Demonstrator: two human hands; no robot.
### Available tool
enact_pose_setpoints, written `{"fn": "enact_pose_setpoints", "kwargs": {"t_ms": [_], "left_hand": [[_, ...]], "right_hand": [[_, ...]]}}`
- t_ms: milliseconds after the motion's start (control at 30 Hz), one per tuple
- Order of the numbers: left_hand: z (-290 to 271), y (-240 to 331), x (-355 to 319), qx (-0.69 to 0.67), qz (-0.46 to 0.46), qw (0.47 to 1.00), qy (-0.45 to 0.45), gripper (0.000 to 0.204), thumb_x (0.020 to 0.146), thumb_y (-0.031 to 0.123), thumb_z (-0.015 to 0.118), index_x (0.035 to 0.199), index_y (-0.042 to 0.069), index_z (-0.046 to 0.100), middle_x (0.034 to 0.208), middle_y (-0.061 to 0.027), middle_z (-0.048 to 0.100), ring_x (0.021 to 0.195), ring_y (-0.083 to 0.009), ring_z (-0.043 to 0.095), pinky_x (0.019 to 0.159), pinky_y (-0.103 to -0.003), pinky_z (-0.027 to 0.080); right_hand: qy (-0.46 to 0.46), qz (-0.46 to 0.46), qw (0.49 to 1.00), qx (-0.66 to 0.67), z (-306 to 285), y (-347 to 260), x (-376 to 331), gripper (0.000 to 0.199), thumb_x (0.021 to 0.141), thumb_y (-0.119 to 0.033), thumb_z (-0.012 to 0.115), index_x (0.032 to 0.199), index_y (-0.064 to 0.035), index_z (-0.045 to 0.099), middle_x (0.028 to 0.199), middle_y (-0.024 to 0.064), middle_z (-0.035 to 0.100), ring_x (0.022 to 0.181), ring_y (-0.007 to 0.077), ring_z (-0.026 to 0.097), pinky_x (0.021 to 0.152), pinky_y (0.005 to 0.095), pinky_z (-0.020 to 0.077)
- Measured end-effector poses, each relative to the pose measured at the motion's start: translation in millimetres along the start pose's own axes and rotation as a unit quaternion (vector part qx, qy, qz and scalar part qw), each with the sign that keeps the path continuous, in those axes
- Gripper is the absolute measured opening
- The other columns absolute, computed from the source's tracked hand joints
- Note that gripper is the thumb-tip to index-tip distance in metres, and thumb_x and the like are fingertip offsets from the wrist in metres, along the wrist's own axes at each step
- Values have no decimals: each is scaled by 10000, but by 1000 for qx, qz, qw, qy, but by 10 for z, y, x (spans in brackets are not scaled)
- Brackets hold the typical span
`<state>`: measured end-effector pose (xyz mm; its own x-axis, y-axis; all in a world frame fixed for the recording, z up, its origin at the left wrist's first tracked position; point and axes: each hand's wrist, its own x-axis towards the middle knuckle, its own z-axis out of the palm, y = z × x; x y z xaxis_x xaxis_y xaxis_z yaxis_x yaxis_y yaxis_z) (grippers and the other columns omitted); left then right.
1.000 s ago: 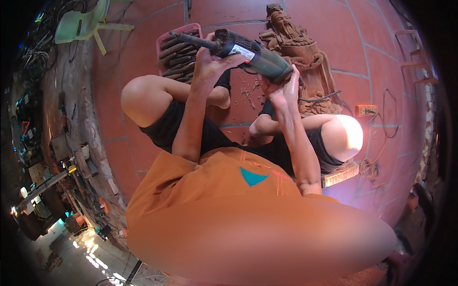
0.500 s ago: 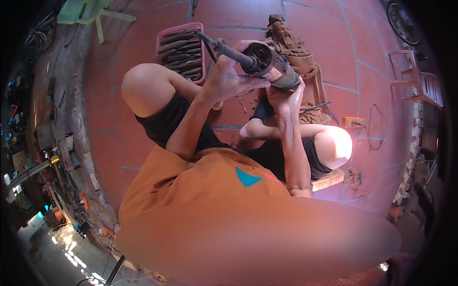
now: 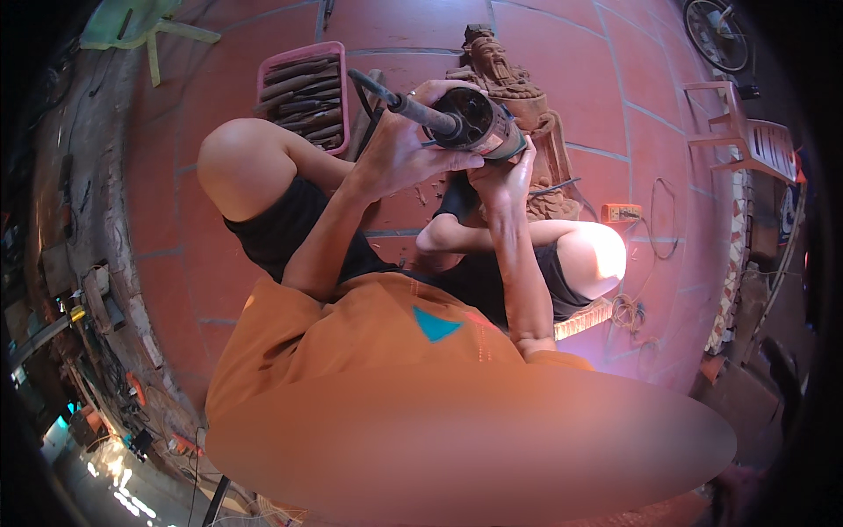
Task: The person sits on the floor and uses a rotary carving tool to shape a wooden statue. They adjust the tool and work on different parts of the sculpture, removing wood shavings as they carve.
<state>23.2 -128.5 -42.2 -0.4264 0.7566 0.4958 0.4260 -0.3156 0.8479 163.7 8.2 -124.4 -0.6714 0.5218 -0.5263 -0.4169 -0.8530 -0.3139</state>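
Observation:
Above my lap I hold a power tool (image 3: 481, 125) with a stout cylindrical body, a dark vented end and a grey cord sleeve pointing toward the upper left. My left hand (image 3: 399, 156) wraps its vented end, thumb along the near side and fingers over the top. The other end rests in the closed grip of my right hand (image 3: 503, 183); some of those fingers are hidden behind the body. Beyond the tool, a carved wooden statue (image 3: 518, 107) of a bearded figure lies on its back, partly covered by my hands.
A pink tray (image 3: 262, 72) full of carving chisels (image 3: 301, 86) sits at the far left. An orange power strip (image 3: 622, 212) with loose cables lies to the right. There are a pink plastic chair (image 3: 746, 140), a bicycle wheel (image 3: 716, 35) and wood chips on the red tiled floor (image 3: 597, 97).
The whole view has shifted, so everything sits slightly farther left. The tool is tilted a little differently, its cord sleeve pointing more toward me. Both hands keep their hold.

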Motion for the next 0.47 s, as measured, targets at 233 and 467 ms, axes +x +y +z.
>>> {"fn": "enact_pose_setpoints", "kwargs": {"t_ms": [233,467], "left_hand": [[79,96,-7,-11,15,999,-33,705,686,203,914,1306,76,603,1235,-101,643,1059,-262,648,941,-372,523],[185,90,-13,37,53,998,-22,786,637,242,930,1347,157,604,1270,-105,631,1118,-296,616,962,-394,520]], "right_hand": [[-18,-20,999,25,-152,-11,59,667,1000,-660,344,1354,-135,551,1352,109,600,1224,318,584,942,520,533],[-41,-52,998,-16,-181,1,8,639,1028,-618,312,1356,-126,554,1351,122,605,1246,321,569,1075,542,433]]}}
